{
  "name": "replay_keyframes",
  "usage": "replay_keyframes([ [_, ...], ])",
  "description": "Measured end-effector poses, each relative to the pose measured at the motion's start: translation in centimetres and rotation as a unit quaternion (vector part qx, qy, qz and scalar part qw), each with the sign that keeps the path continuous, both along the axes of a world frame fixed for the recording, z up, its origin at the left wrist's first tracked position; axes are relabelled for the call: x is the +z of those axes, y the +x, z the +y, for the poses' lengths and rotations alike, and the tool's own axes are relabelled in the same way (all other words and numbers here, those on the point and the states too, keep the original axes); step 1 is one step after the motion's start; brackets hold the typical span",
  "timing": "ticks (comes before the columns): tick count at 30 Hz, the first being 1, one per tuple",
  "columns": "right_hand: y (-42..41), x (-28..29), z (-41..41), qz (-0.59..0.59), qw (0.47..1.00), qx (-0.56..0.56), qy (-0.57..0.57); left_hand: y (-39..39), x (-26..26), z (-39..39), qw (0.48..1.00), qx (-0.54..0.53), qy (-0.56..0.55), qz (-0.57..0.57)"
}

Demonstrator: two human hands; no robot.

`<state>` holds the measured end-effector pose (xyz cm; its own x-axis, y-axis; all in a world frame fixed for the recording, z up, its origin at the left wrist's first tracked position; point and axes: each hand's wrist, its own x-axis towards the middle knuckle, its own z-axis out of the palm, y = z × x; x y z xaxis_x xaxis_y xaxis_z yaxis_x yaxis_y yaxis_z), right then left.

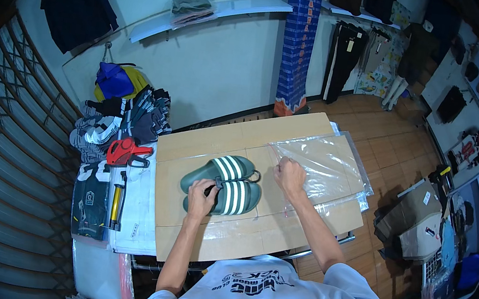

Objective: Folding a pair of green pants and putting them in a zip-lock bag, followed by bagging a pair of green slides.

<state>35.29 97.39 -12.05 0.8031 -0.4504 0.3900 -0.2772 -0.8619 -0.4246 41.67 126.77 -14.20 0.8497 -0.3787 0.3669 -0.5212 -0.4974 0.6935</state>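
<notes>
Two dark green slide sandals (230, 184) with white stripes lie side by side on a flat cardboard sheet (191, 238), joined by a black plastic hanger (255, 177). My left hand (201, 195) rests at the near sandal, its thumb and fingers at the black hanger's end between the two; whether it grips that piece is unclear. To the right, my right hand (290, 176) is curled at the left edge of a clear plastic bag (328, 161) lying flat on the cardboard. Its fingertips are hidden, so what they hold cannot be told.
Left of the cardboard are a red tape dispenser (125, 152), a yellow hand pump (116, 206), a packed dark shirt (91, 198) and piled folded clothes (144, 114). A metal rail (298, 253) runs under the near edge. Hanging bags (421, 219) stand at the right.
</notes>
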Motion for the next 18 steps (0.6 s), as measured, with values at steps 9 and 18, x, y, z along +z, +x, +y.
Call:
replay_keyframes([
  [9,0.1,2.4,-0.1,-0.008,1.000,-0.002,0.019,-0.7,0.8,-5.9,0.999,-0.035,-0.017,-0.010],
  [18,0.6,3.6,-0.3,-0.029,0.999,-0.006,0.029,-1.4,0.3,-11.6,0.996,-0.075,-0.045,-0.010],
])
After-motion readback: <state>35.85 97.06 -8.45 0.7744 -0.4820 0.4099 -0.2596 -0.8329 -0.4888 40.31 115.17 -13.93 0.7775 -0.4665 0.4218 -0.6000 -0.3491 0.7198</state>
